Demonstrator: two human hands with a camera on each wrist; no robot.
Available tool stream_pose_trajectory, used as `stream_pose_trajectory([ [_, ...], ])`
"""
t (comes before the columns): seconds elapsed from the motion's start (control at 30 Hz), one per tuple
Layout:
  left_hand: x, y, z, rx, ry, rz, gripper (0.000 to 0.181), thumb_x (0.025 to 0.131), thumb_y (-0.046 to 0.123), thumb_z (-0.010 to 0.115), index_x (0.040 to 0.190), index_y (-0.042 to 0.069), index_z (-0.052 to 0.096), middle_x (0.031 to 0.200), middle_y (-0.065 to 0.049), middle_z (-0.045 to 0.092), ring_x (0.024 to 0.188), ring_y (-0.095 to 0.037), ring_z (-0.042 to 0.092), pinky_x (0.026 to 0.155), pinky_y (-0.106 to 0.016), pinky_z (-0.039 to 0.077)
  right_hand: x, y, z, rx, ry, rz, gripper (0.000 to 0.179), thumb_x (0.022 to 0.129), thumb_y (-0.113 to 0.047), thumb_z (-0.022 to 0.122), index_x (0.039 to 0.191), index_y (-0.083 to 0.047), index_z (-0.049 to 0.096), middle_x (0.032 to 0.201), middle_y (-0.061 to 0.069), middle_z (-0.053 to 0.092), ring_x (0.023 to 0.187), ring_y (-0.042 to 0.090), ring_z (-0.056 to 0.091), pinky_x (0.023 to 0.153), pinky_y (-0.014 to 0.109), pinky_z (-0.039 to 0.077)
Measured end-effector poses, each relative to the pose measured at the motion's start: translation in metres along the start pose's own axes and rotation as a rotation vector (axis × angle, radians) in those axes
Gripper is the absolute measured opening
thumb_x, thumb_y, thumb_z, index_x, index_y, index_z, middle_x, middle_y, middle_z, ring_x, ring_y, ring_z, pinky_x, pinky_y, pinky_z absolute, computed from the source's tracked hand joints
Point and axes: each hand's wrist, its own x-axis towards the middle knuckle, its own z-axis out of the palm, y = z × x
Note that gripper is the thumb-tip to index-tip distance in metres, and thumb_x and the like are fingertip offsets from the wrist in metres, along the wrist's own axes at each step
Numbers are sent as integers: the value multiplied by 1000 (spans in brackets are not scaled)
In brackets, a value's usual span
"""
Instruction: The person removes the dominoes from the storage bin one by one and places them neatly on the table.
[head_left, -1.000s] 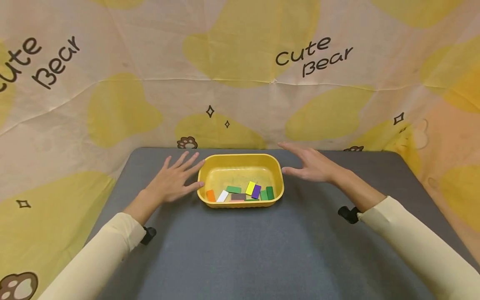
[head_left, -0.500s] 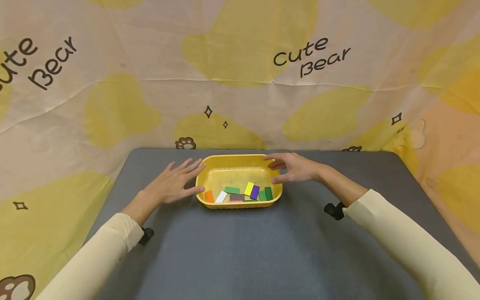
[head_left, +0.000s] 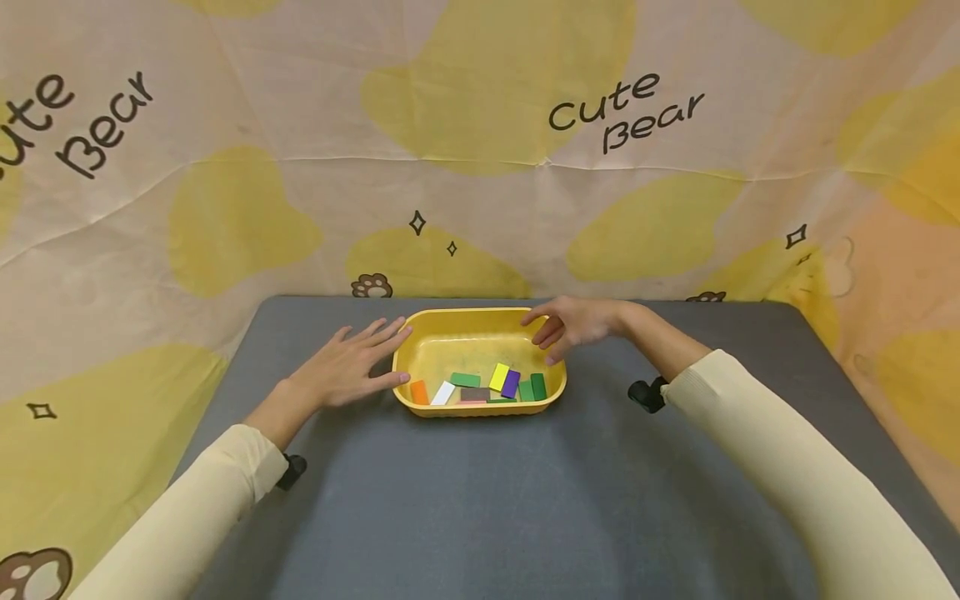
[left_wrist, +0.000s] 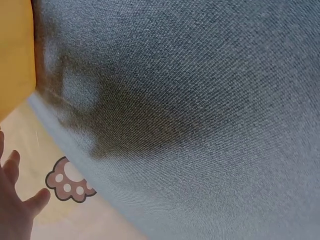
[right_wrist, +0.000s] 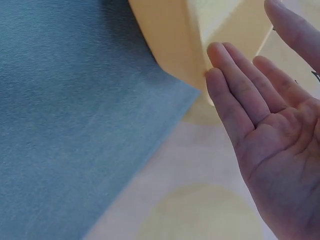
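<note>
A yellow plastic basin (head_left: 480,410) stands near the table's far edge. Inside it, mostly along the near side, lie several coloured blocks, among them an orange block (head_left: 419,392), a white block (head_left: 442,393), a yellow block (head_left: 499,377) and a purple block (head_left: 511,384). My left hand (head_left: 341,371) is at the basin's left end, fingers spread and straight, holding nothing. Over the basin's right end hovers my right hand (head_left: 581,323), its fingers loosely bent downward with nothing between them. In the right wrist view the palm (right_wrist: 285,145) is bare beside the basin wall.
The grey tabletop (head_left: 480,500) stretches in front of the basin. Behind it hangs a cloth backdrop (head_left: 480,200) printed with yellow patches and lettering. Dark wrist cameras, such as the right one (head_left: 647,396), sit under both sleeves.
My right hand has moved left from beside the basin to over its right end, its fingers bending downward. The left hand has hardly moved. The blocks lie as before.
</note>
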Motion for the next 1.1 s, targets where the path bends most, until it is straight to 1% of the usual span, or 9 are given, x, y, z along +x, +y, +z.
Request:
stream_pose_trajectory([
  [0.23,0,0,1,-1,-1,-1,85,96,71,38,161,23,13,167,-1,12,151,-31,16,112,-68,15,13,-5,-3,7,-16,33,75,89,-7,75,151,3,34,138,27,55,127,36,55,103,40,46],
  [0.43,0,1,0,-12,6,1,85,96,70,38,161,21,15,166,-2,14,151,-31,17,112,-68,16,23,-8,-4,-49,-42,85,74,90,-8,73,153,-1,34,137,22,58,125,29,58,105,41,44],
  [0.57,0,1,0,-16,6,-2,85,96,70,39,161,21,15,166,-2,14,151,-32,18,112,-68,16,29,-13,-5,-104,-88,138,73,91,-11,73,153,-4,35,133,17,62,123,25,59,107,41,42],
  [0.73,-1,0,1,-17,7,0,85,96,69,40,161,21,15,166,0,14,151,-32,18,111,-68,17,38,-19,-3,-171,-172,199,71,91,-14,72,152,-7,37,133,11,63,124,23,57,110,43,38],
  [0.93,-1,-1,2,-14,15,8,84,96,69,39,161,21,15,166,0,14,150,-31,19,111,-67,20,46,-25,3,-178,-250,244,71,91,-6,69,152,-4,34,133,13,63,123,21,59,107,37,42],
  [1.1,-1,0,3,-21,21,14,83,97,69,40,161,21,17,166,-1,15,150,-31,19,110,-67,21,52,-26,8,-234,-284,274,69,90,-2,69,152,-4,36,128,12,66,122,20,59,106,35,42],
])
